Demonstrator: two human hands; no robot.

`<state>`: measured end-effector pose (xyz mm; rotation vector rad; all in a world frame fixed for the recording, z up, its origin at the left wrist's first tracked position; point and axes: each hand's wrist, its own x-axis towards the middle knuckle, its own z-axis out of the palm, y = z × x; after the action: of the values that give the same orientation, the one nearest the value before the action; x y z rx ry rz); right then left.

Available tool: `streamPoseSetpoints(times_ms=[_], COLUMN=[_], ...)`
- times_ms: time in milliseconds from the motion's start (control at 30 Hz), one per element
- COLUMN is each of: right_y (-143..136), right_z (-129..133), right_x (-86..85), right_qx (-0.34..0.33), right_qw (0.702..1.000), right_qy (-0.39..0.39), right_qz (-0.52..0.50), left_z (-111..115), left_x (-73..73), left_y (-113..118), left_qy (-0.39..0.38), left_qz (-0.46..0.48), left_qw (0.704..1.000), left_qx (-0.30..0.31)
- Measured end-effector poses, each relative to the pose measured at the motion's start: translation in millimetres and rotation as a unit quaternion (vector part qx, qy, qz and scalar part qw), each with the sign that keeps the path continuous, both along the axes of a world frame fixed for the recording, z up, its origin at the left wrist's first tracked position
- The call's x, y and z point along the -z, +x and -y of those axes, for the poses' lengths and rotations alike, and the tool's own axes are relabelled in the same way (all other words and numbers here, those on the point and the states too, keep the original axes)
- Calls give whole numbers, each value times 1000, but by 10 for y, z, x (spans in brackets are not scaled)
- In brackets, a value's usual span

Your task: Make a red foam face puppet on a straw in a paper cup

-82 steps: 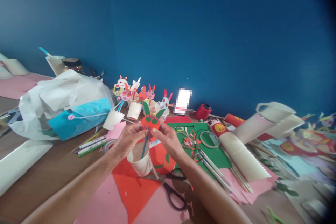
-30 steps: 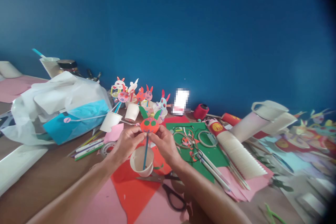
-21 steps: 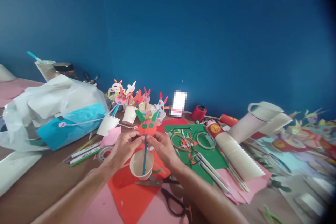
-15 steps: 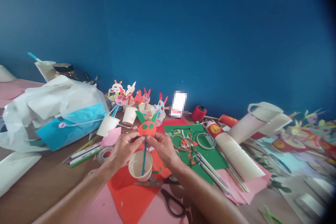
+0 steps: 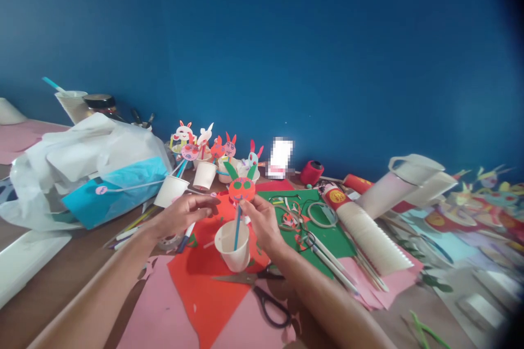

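Observation:
My right hand [image 5: 262, 222] pinches a paper rabbit puppet [image 5: 241, 190] where its head meets the blue stick [image 5: 237, 229]. The head is orange-red with green ears, green eyes and a drawn mouth. The stick's lower end stands inside a white paper cup [image 5: 232, 248]. To the left, my left hand [image 5: 184, 216] is apart from the puppet, fingers stretched out with nothing in them. Beneath the cup lies red paper [image 5: 204, 294]. Black-handled scissors [image 5: 272, 308] rest just in front of the cup.
Several finished animal puppets in paper cups [image 5: 204, 175] stand behind. A plastic bag [image 5: 94, 147] with blue paper is at left. Green paper [image 5: 327, 248] with scraps and tape rings, a sleeve of stacked cups [image 5: 368, 240] and a tilted jug [image 5: 385, 191] lie at right.
My left hand has let go of the puppet and moved left, its fingers opening. My right hand keeps hold of the puppet, which, with the cup, appears slightly further right.

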<state>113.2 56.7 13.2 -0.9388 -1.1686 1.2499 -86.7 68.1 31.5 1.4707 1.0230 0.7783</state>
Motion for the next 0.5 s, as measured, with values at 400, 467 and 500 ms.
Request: streamPoseSetpoints(times_ms=[400,467,500], right_y=[164,176,177], right_z=[-97,-106,-108], right_x=[-165,-183,-189], right_qx=[42,43,45], right_qw=[993,992,992], right_qy=[40,43,44], right_qz=[-105,-109,-107], left_z=[126,147,157], left_x=[90,144,174], left_y=[230,282,307], left_qy=[-87,-119,-120], left_qz=[67,87,91], left_qw=[975,971,973], left_qx=[193,188,174])
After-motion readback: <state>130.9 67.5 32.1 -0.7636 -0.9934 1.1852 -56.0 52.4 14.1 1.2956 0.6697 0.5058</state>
